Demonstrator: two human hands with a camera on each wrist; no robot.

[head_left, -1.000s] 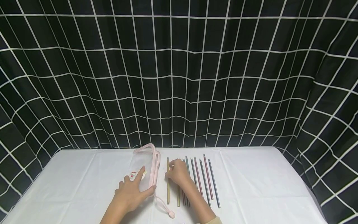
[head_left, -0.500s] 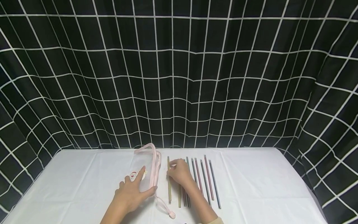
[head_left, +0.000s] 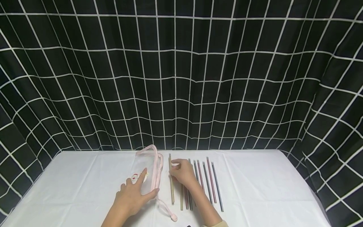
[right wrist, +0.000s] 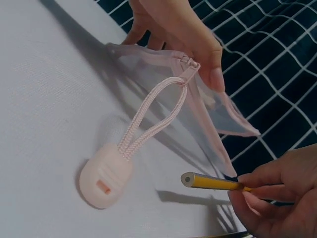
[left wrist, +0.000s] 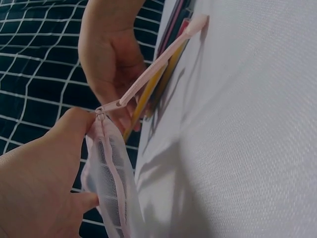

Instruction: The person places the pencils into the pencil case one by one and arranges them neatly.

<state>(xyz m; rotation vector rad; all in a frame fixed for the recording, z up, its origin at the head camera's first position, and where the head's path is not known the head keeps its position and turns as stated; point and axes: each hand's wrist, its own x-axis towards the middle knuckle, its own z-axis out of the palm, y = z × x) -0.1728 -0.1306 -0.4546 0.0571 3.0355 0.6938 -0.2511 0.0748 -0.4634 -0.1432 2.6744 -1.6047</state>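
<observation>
A see-through mesh pencil case [head_left: 141, 163] with pink trim and a cartoon face lies left of centre on the white table. My left hand [head_left: 131, 196] holds it, index finger stretched over the mesh and thumb at the zipped edge. In the left wrist view the case's mouth [left wrist: 111, 163] gapes beside that thumb. Just right of the case, my right hand [head_left: 182, 172] pinches a yellow pencil [head_left: 172, 190] between thumb and fingers. The pencil's near end [right wrist: 188, 179] is flat and tilts clear of the table in the right wrist view.
A pink cord pull [head_left: 173, 217] hangs from the zip toward the front. Several pencils lie side by side to the right, among them another yellow one [head_left: 181, 198], a red one [head_left: 211, 179] and a dark blue one [head_left: 217, 187]. A black gridded curtain [head_left: 181, 78] rises behind.
The yellow pencil has risen off the table in my right hand and shifted slightly away from me. My left hand and the pencil case have stayed put.
</observation>
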